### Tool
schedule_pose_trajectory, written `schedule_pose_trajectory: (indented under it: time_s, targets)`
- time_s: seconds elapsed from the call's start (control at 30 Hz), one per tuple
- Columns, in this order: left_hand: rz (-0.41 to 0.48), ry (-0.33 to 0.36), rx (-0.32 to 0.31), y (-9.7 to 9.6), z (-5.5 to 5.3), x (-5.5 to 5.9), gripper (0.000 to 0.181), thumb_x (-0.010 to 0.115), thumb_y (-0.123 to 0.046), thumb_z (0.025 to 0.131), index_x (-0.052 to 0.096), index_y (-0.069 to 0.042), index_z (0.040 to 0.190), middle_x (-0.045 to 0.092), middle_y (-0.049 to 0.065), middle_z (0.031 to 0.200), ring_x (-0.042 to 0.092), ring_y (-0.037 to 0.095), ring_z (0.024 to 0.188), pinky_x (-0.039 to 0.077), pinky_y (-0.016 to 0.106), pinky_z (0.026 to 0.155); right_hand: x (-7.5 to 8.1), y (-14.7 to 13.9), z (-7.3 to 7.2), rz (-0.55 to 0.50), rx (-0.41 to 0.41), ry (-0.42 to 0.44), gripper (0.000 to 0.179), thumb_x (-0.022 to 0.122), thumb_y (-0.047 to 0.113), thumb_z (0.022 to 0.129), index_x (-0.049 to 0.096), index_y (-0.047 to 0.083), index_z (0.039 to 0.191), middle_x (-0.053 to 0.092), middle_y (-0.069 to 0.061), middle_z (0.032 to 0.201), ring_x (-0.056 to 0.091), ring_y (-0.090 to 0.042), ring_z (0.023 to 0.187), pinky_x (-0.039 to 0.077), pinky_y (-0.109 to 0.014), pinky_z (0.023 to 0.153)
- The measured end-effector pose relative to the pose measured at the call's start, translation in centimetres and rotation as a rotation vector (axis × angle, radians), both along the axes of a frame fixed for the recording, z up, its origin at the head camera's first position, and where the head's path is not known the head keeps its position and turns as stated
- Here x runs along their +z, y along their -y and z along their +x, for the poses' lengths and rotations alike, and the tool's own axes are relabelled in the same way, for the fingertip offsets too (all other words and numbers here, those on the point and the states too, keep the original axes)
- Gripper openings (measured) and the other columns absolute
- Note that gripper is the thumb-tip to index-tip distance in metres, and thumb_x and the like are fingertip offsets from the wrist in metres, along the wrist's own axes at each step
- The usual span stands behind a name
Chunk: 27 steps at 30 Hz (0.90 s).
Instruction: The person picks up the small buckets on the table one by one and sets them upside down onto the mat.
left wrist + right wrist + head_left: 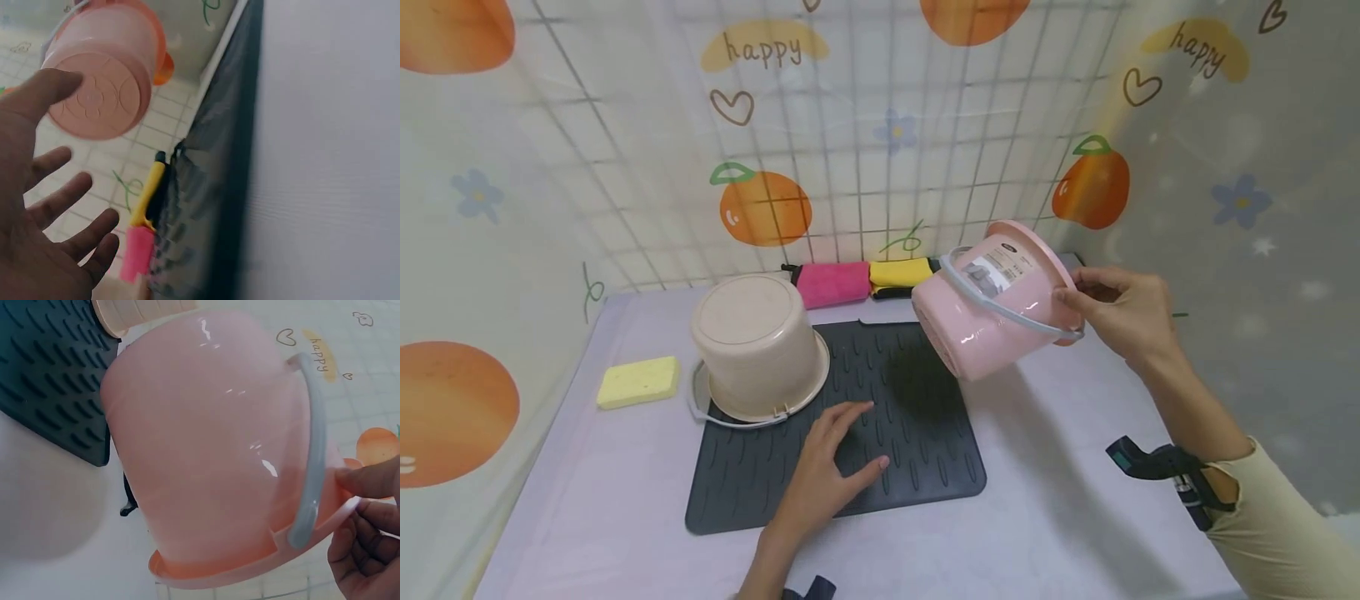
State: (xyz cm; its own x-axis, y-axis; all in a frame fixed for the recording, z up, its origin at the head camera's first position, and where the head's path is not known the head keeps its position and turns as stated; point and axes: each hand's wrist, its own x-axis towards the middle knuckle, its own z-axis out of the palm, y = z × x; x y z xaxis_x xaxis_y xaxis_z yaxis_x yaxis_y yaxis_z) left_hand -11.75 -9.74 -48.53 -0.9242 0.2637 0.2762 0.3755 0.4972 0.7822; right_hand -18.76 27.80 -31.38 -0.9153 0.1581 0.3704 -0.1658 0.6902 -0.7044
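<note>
A pink bucket (992, 308) with a grey handle and a label hangs tilted above the table's right side, its base toward the left. My right hand (1123, 312) pinches its rim between thumb and fingers; the right wrist view shows the thumb on the outer wall beside the handle (312, 456). My left hand (827, 475) is held over the dark ridged mat (917, 467), fingers spread, holding nothing. In the left wrist view the pink bucket's round base (94, 94) appears beyond the left thumb. A beige bucket (756, 342) stands upside down on the mat's back left.
A yellow sponge (637, 382) lies left of the beige bucket. Folded pink cloth (833, 285) and yellow cloth (901, 273) lie along the back, behind the mat. A patterned curtain (880, 183) over a wire grid closes off the back of the white table (587, 500).
</note>
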Motion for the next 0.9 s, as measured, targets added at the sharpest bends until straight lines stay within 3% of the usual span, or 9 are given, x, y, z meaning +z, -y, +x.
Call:
schedule_pose_trajectory:
  time_s: [0.2,0.4,0.57,0.7,0.9]
  targets:
    - [0.092,-0.088,-0.054,-1.5,-3.4,2.8,0.093,0.081,-0.046,0.081,0.029,-0.034,0.157,0.024,-0.005,0.157,0.029,0.023,0.143,0.033,0.066,0.105,-0.5,-0.1,-0.1,-0.079,-0.005,0.052,0.042,0.076,0.034,0.09,0.073,0.002,0.118,0.07,-0.014,0.104,0.063,-0.013,0.081,0.052,-0.014,0.069]
    - [0.141,-0.12,-0.094,-3.3,-6.6,5.7,0.109,0.083,-0.045,0.076,0.013,-0.037,0.16,0.006,-0.009,0.163,0.013,0.018,0.148,0.027,0.065,0.11,-0.9,0.3,-0.2,-0.168,0.019,0.054,0.043,0.077,0.031,0.089,0.072,0.0,0.119,0.069,-0.002,0.097,0.06,-0.018,0.085,0.053,-0.015,0.071]
    - [0.133,-0.134,-0.131,-4.9,-8.5,7.4,0.116,0.083,-0.049,0.074,0.006,-0.04,0.16,-0.003,-0.009,0.165,0.004,0.016,0.15,0.029,0.063,0.109,-1.3,0.6,-0.3,-0.229,0.019,0.057,0.043,0.077,0.028,0.09,0.071,-0.002,0.12,0.068,0.003,0.094,0.057,-0.02,0.087,0.052,-0.015,0.071]
    - [0.14,-0.111,-0.148,-5.9,-9.4,8.0,0.117,0.084,-0.048,0.072,0.004,-0.045,0.158,-0.005,-0.008,0.165,0.006,0.018,0.149,0.034,0.063,0.106,-1.8,1.0,-0.4,-0.288,0.033,0.064,0.042,0.077,0.025,0.09,0.07,-0.003,0.12,0.068,0.003,0.092,0.058,-0.019,0.085,0.053,-0.016,0.071]
    - [0.188,-0.085,-0.142,-7.0,-10.2,7.9,0.117,0.087,-0.041,0.071,0.008,-0.048,0.156,-0.003,-0.007,0.164,0.012,0.02,0.146,0.04,0.058,0.104,-2.7,1.6,-0.6,-0.35,0.054,0.1,0.043,0.076,0.027,0.091,0.07,-0.005,0.118,0.069,0.002,0.09,0.057,-0.019,0.085,0.052,-0.017,0.069]
